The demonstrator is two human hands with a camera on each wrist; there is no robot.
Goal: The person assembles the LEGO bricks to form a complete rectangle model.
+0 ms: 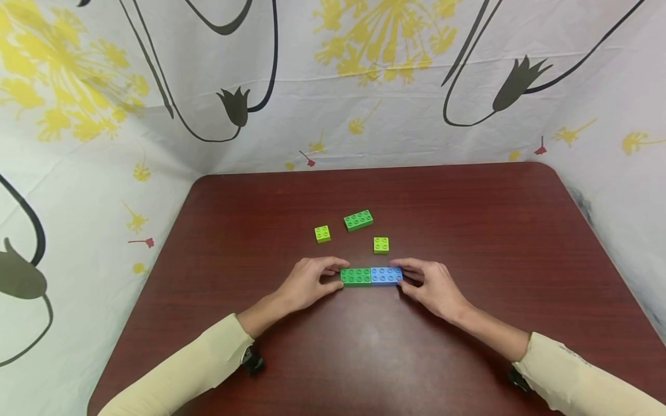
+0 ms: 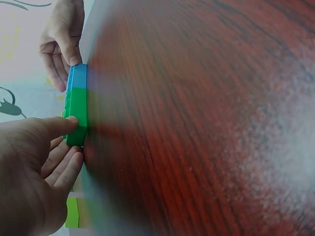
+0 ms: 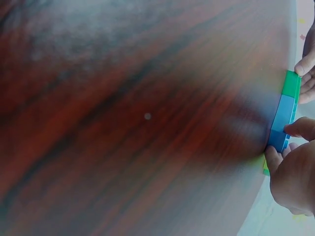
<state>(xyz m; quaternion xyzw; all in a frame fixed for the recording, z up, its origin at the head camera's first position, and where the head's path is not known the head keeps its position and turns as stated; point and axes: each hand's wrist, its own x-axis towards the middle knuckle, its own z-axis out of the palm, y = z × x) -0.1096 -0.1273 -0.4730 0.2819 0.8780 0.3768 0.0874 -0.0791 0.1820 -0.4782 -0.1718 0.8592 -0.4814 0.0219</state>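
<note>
A green brick (image 1: 356, 277) and a blue brick (image 1: 386, 275), both with two rows of studs, lie end to end on the table and touch, forming one straight row. My left hand (image 1: 310, 282) pinches the outer end of the green one, thumb on the near side and index finger at the far side. At the other end, my right hand (image 1: 436, 287) pinches the blue one the same way. In the left wrist view the left thumb presses the side of the green brick (image 2: 77, 110). The right thumb touches the blue brick (image 3: 281, 118) in the right wrist view.
Beyond the row lie another green brick (image 1: 358, 220), slightly turned, and two small lime-green bricks, one to the left (image 1: 322, 234) and one nearer (image 1: 381, 245). The dark red-brown table (image 1: 250, 231) meets a patterned cloth (image 1: 291, 133) at its back and sides.
</note>
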